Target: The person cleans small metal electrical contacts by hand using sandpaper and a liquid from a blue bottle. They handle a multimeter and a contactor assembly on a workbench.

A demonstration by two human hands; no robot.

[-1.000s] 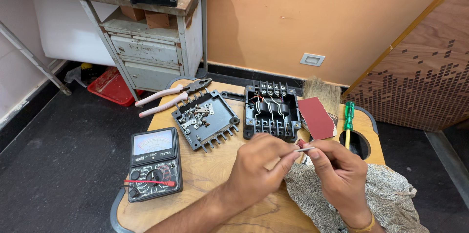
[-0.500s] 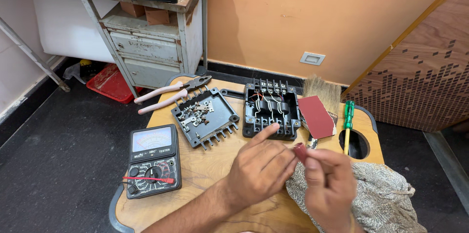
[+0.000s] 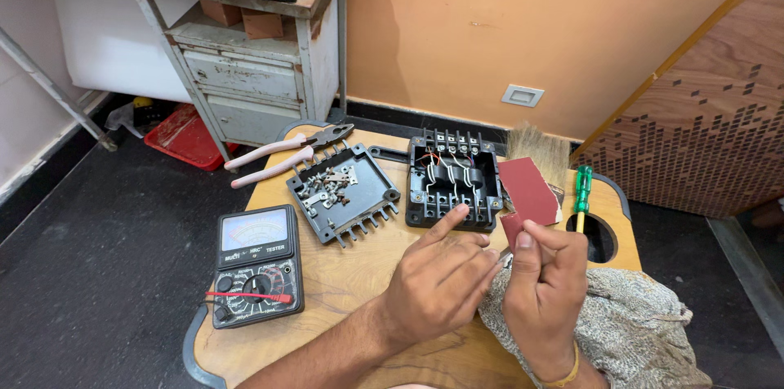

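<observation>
Sandpaper scrap (image 3: 512, 226), small and dark red, sits pinched between thumb and forefinger of the right hand (image 3: 545, 291), whose grip is closed on it and raised just in front of the black switch housing (image 3: 454, 179). Half a second ago the two hands were pressed together over a tiny part; now the left hand (image 3: 437, 283) has drawn slightly apart, fingers loosely curled with the forefinger stretched toward the housing's near edge, and whether anything lies inside that half-closed grip cannot be told. That parting suggests the rubbing of a small contact has paused for a look or a fresh hold. Right of the housing lies a larger sheet of red sandpaper (image 3: 529, 190), matte and gritty, over a straw-bristled brush (image 3: 537, 147), with a green-handled screwdriver (image 3: 581, 193) beyond it. Left of the housing sits its square black cover (image 3: 343, 192), ribbed along one edge and strewn with small bright metal pieces, then pink-handled pliers (image 3: 282, 159), and further forward an analogue multimeter (image 3: 256, 263) with a red probe across its dial. All rest on a worn wooden tabletop (image 3: 351, 275); a coarse grey knitted cloth (image 3: 629, 332) lies under the right wrist.
</observation>
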